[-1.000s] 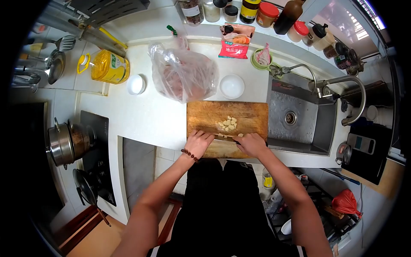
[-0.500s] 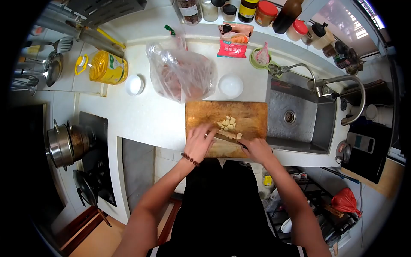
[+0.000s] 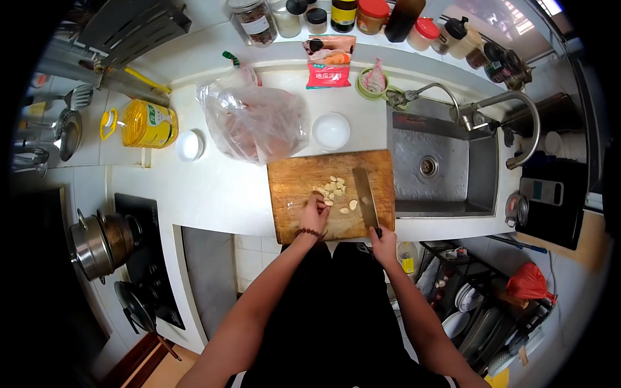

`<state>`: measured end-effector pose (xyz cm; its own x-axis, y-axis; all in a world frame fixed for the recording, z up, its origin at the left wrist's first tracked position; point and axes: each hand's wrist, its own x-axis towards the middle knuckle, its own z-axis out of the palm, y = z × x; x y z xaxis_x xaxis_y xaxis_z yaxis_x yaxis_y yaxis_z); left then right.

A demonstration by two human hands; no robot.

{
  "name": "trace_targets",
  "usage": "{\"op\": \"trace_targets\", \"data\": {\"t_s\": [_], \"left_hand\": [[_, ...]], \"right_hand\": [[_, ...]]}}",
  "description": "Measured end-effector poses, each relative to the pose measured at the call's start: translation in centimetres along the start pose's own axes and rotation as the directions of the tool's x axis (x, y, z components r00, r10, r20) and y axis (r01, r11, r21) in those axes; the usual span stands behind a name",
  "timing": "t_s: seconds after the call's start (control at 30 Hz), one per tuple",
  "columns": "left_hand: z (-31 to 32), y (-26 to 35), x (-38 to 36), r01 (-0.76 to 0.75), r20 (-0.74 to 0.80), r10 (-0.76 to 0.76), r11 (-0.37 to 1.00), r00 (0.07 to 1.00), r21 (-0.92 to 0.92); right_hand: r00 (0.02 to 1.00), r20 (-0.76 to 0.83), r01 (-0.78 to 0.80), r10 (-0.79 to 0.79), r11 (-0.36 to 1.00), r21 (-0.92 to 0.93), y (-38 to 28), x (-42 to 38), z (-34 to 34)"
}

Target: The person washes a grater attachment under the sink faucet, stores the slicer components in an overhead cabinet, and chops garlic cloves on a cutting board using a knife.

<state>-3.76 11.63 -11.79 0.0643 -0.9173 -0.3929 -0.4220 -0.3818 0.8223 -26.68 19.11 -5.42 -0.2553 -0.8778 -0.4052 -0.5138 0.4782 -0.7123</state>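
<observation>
A wooden cutting board point(image 3: 294, 174) lies at the counter's front edge with a small pile of peeled garlic cloves point(image 3: 335, 185) on it. My left hand point(image 3: 314, 215) is at the pile's near left side, its fingers drawn together at a garlic clove point(image 3: 328, 203); the fingertips are partly hidden. My right hand point(image 3: 384, 246) grips the black handle of a cleaver point(image 3: 365, 197). Its blade points away from me along the board's right part. Two garlic pieces point(image 3: 348, 207) lie apart, between the pile and the blade.
Behind the board stand a white bowl point(image 3: 331, 131) and a plastic bag point(image 3: 255, 123) with pinkish contents. A small white bowl point(image 3: 189, 146) and an oil jug point(image 3: 149, 124) are at left. The metal sink point(image 3: 430, 145) adjoins at right. A red packet point(image 3: 328, 74) leans at the back.
The cleaver has swung from lying crosswise under my left hand to pointing away at the board's right. My left hand has moved to the garlic pile. The whole view has shifted slightly.
</observation>
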Motion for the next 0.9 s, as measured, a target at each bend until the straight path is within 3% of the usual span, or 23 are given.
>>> {"op": "trace_targets", "data": {"t_s": [0.13, 0.23, 0.43, 0.5, 0.6, 0.63, 0.7, 0.8, 0.9], "left_hand": [[-0.3, 0.5, 0.7, -0.015, -0.015, 0.015, 1.000, 1.000, -0.012], [-2.1, -0.1, 0.4, -0.081, -0.005, 0.081, 0.996, 0.997, -0.043], [-5.5, 2.1, 0.8, -0.125, 0.001, 0.126, 0.990, 0.992, 0.070], [-5.9, 3.9, 0.9, -0.276, -0.017, 0.277, 0.959, 0.961, 0.065], [-5.8, 5.0, 1.2, -0.342, -0.041, 0.352, 0.926, 0.935, 0.160], [-5.7, 4.7, 1.2, -0.339, -0.047, 0.351, 0.927, 0.935, 0.160], [-5.3, 3.7, 0.9, -0.260, 0.147, 0.236, 0.949, 0.961, 0.178], [-3.8, 2.1, -0.6, -0.230, 0.251, 0.184, 0.958, 0.950, 0.169], [-1.2, 0.6, -1.5, -0.224, 0.260, 0.168, 0.953, 0.951, 0.202]], "right_hand": [[0.998, -0.031, 0.050, -0.047, 0.994, 0.097, -2.1, 0.2, 1.9], [0.997, -0.018, 0.072, -0.071, 0.993, 0.093, -2.6, 0.1, 2.6], [0.994, 0.011, 0.105, -0.105, 0.994, -0.004, -4.9, 0.2, 1.8], [0.995, 0.056, 0.091, -0.086, 0.992, -0.083, -5.2, 0.2, 2.1], [0.995, 0.057, 0.083, -0.078, 0.993, -0.083, -5.7, 0.4, 3.1], [0.995, 0.061, 0.088, -0.083, 0.993, -0.085, -5.7, 0.5, 3.5], [0.991, -0.006, 0.135, -0.136, 0.986, -0.095, -5.8, 0.5, 4.1], [0.993, 0.018, 0.117, -0.116, 0.984, -0.134, -5.7, 0.9, 4.6], [0.993, 0.057, 0.116, -0.106, 0.966, -0.232, -5.1, 1.2, 5.6]]}}
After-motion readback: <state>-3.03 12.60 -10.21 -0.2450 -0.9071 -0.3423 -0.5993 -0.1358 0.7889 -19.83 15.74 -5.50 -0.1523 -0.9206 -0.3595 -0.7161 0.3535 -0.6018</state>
